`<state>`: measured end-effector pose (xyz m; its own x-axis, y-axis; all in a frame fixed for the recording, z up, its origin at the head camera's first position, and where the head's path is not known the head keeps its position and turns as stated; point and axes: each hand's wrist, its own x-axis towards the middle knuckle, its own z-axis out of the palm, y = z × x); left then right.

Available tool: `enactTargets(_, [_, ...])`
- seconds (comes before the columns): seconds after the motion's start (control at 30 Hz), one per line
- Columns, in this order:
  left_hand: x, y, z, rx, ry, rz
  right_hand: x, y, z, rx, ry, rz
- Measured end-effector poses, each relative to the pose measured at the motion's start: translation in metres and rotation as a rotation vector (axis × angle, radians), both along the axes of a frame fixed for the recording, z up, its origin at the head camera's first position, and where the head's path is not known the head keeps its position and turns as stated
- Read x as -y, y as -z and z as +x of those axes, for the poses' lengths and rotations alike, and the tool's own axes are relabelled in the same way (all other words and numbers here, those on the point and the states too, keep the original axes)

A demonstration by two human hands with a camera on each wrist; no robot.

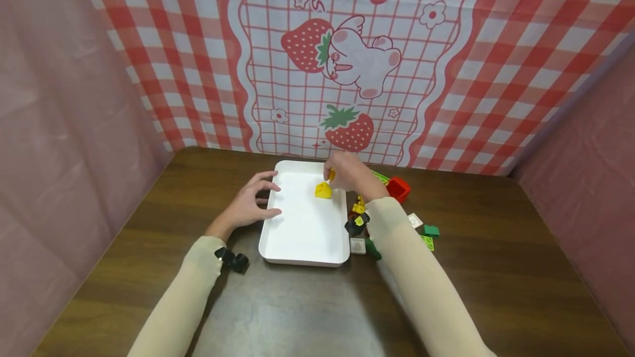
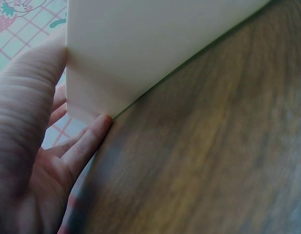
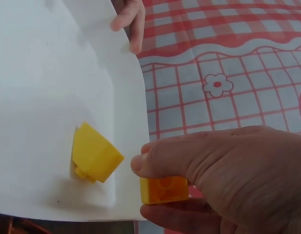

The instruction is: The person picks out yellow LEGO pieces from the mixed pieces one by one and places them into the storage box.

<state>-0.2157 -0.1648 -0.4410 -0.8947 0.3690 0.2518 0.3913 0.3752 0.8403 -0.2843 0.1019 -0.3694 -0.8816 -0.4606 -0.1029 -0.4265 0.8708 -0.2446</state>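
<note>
A white tray (image 1: 302, 225) lies on the table with a yellow sloped brick (image 3: 95, 153) inside it, near its right side. My right hand (image 1: 346, 172) pinches an orange-yellow block (image 3: 164, 189) between thumb and fingers, over the tray's far right corner. In the right wrist view that block sits beside the rim, a short way from the sloped brick. Spread along the tray's left edge is my left hand (image 1: 248, 203), its fingers fairly straight. The left wrist view has its fingertips against the tray's outer wall (image 2: 126, 53).
Several loose bricks lie to the tray's right, partly hidden by my right forearm: a red hollow piece (image 1: 398, 189), a green brick (image 1: 431, 231), a white one (image 1: 358, 245) and a black piece (image 1: 355, 226). A strawberry-patterned cloth (image 1: 317, 98) hangs behind the wooden table (image 1: 491, 269).
</note>
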Motion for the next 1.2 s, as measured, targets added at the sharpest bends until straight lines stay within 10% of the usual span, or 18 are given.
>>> enactTargets(1.2, [-0.001, 0.0, 0.0, 0.001, -0.004, -0.007, 0.023, 0.0, 0.006, 0.045, -0.03, 0.073])
